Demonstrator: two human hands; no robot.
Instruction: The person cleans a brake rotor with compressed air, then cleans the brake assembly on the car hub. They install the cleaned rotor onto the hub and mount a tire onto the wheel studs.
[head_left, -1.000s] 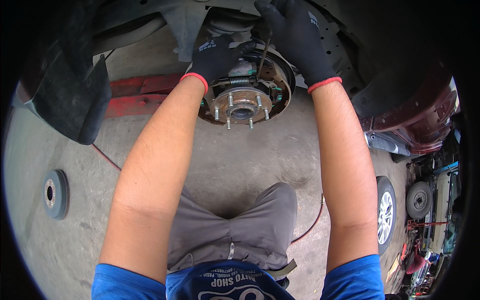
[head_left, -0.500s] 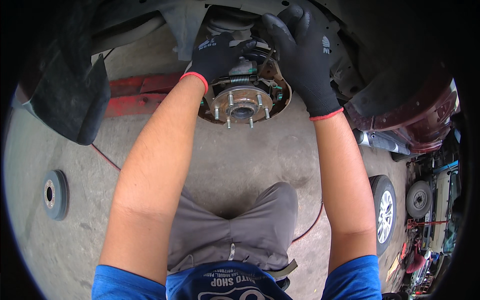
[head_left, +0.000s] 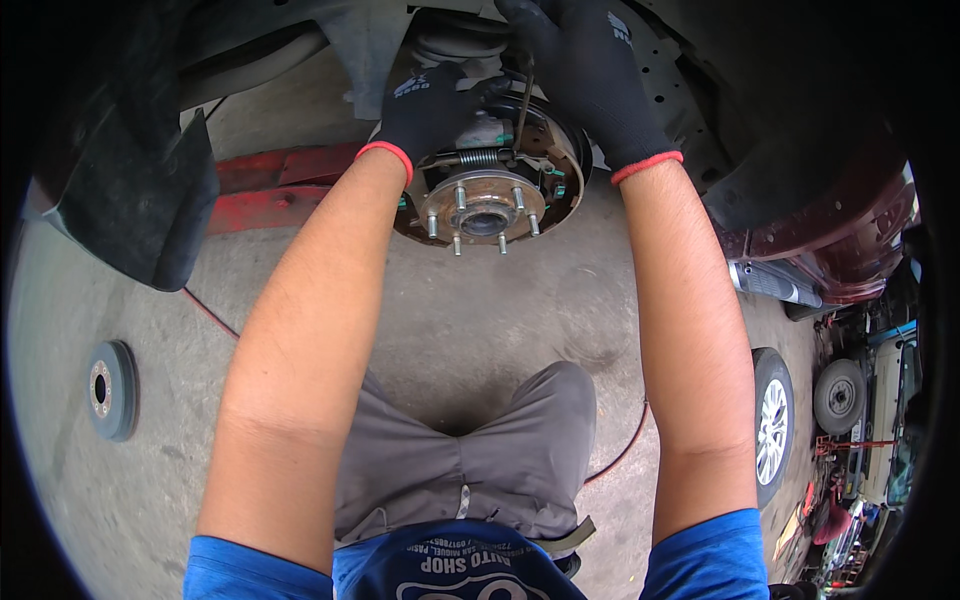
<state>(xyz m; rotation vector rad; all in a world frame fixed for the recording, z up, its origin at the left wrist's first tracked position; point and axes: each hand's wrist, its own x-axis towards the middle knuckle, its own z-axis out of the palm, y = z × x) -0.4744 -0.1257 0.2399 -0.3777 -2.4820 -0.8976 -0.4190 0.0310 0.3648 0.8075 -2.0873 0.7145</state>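
Over the grey concrete floor (head_left: 500, 300), the left hand (head_left: 430, 110) grips the exposed brake assembly (head_left: 490, 190) under the wheel arch while the right hand (head_left: 585, 80) pinches a thin tool (head_left: 522, 100); best keep that hub braced and lever slowly.

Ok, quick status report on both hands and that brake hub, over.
Left hand gloved, on the upper left of the brake assembly. Right hand gloved, gripping a thin tool by the spring. Hub studs bare, nothing in the way.

Removed brake drum (head_left: 110, 389) on concrete floor (head_left: 480, 310), red hose (head_left: 620, 455), parked wheel (head_left: 772, 428).
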